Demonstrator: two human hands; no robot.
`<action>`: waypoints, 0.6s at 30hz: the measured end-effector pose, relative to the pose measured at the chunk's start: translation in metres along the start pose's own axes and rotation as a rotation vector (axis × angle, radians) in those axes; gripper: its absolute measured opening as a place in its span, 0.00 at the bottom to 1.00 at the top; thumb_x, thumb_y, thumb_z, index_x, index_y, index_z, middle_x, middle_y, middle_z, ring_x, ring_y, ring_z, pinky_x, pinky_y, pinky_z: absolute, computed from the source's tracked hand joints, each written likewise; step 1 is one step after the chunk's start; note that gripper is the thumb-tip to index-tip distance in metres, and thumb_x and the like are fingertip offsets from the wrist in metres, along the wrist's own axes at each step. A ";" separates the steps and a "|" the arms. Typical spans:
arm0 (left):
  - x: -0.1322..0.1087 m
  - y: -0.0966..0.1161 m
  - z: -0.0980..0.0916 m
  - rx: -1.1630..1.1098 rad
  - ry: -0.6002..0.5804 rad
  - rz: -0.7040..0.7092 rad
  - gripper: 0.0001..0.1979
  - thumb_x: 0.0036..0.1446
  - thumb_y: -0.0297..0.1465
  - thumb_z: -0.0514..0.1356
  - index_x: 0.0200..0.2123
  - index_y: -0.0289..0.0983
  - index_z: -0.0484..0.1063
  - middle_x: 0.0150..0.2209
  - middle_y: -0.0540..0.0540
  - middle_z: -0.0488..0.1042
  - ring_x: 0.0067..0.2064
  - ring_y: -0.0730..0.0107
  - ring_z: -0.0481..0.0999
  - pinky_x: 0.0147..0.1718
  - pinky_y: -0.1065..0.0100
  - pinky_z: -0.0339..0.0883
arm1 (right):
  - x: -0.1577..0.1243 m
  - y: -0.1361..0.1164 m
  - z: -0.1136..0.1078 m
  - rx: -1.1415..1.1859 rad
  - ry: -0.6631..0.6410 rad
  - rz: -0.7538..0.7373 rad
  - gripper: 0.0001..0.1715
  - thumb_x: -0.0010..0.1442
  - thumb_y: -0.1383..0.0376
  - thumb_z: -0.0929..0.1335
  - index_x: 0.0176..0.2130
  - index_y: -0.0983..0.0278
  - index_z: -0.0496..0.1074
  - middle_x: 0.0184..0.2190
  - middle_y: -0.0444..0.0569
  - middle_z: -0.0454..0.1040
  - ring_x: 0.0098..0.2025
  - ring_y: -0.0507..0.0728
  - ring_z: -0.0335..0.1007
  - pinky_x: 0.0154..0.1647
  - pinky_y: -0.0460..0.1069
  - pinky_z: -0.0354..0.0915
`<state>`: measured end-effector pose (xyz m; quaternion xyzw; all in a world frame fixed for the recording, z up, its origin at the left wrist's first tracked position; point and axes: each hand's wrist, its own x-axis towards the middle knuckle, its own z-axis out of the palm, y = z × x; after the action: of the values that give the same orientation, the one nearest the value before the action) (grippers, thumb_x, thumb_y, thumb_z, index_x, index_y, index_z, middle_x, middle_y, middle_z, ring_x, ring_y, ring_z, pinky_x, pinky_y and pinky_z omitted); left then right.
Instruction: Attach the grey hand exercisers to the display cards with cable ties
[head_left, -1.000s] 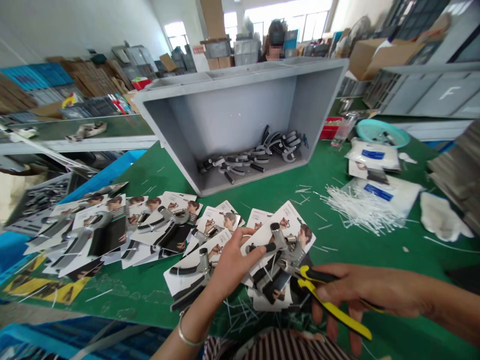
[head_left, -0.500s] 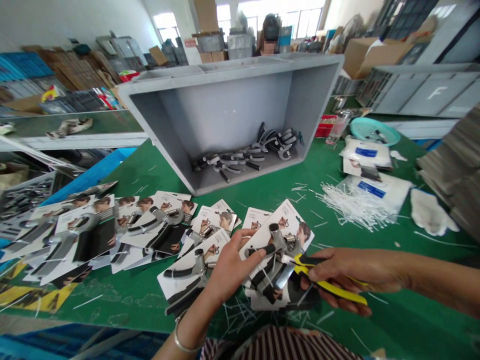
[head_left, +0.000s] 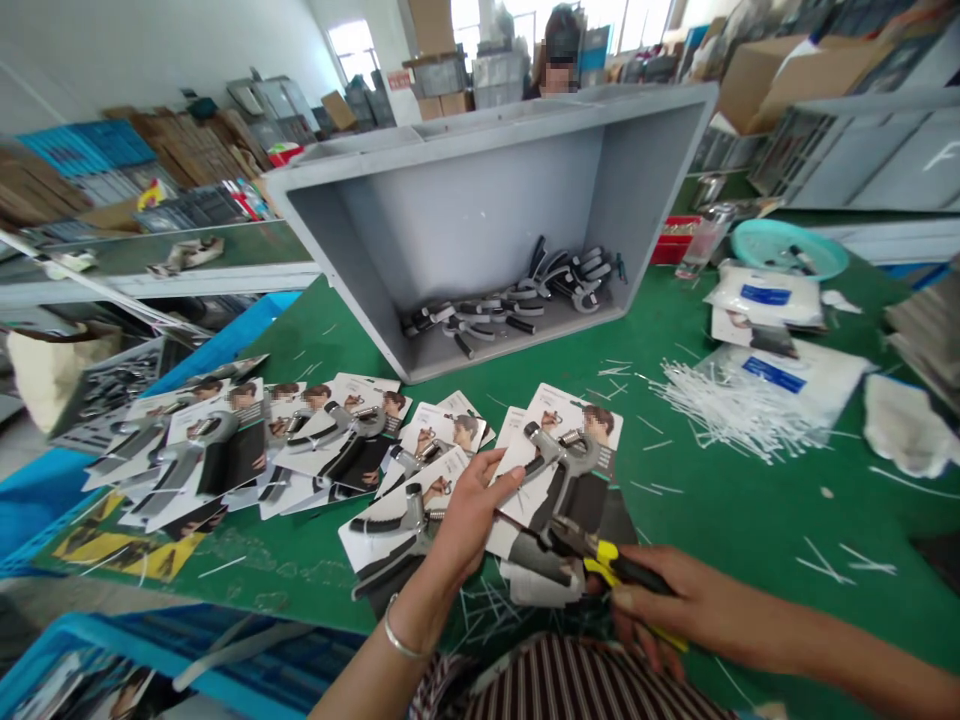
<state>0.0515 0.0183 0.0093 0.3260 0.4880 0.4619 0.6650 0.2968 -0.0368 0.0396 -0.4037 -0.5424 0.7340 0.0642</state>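
My left hand (head_left: 472, 525) rests with its fingers apart on the edge of a backing card (head_left: 397, 530) that carries a grey-and-black spring hand grip (head_left: 394, 530). My right hand (head_left: 675, 600) is closed around yellow-and-black side cutters (head_left: 607, 565). Their jaws reach a second carded hand grip (head_left: 562, 470), near its lower handle. Its lower end is partly hidden behind the cutters. Several more carded grips (head_left: 330, 425) lie fanned out to the left.
A tilted grey plastic bin (head_left: 480, 125) holds several loose hand grips (head_left: 517, 305). White plastic tie offcuts (head_left: 735, 410) lie on the green table (head_left: 720, 520), beside white bags (head_left: 765, 295) and a white glove (head_left: 904, 430). A person (head_left: 561, 60) stands beyond the bin.
My right hand and the cutters have moved down and left, toward the lower part of the carded grip. The cards have shifted slightly, and the whole view has tilted.
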 end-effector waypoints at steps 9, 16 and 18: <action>-0.016 -0.007 0.029 -0.172 -0.001 0.043 0.18 0.58 0.37 0.64 0.51 0.39 0.71 0.57 0.43 0.73 0.56 0.60 0.72 0.47 0.68 0.64 | 0.021 0.016 0.034 0.849 -0.236 -0.172 0.25 0.64 0.61 0.67 0.58 0.69 0.64 0.47 0.65 0.76 0.47 0.67 0.76 0.44 0.59 0.70; -0.022 -0.013 0.028 -0.123 0.070 0.013 0.19 0.59 0.41 0.62 0.52 0.42 0.71 0.51 0.46 0.75 0.47 0.63 0.75 0.40 0.69 0.65 | 0.026 0.018 0.035 0.868 -0.215 -0.168 0.24 0.68 0.62 0.63 0.59 0.70 0.64 0.41 0.64 0.77 0.38 0.62 0.79 0.31 0.50 0.70; -0.022 -0.014 0.027 -0.125 0.067 0.017 0.20 0.59 0.42 0.62 0.52 0.41 0.70 0.50 0.45 0.76 0.46 0.63 0.76 0.39 0.69 0.65 | 0.027 0.021 0.036 0.865 -0.216 -0.160 0.23 0.68 0.62 0.64 0.59 0.70 0.64 0.41 0.64 0.77 0.38 0.61 0.79 0.30 0.49 0.70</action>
<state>0.0793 -0.0068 0.0135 0.2724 0.4773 0.5079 0.6633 0.2619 -0.0578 0.0106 -0.2176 -0.2191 0.9238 0.2266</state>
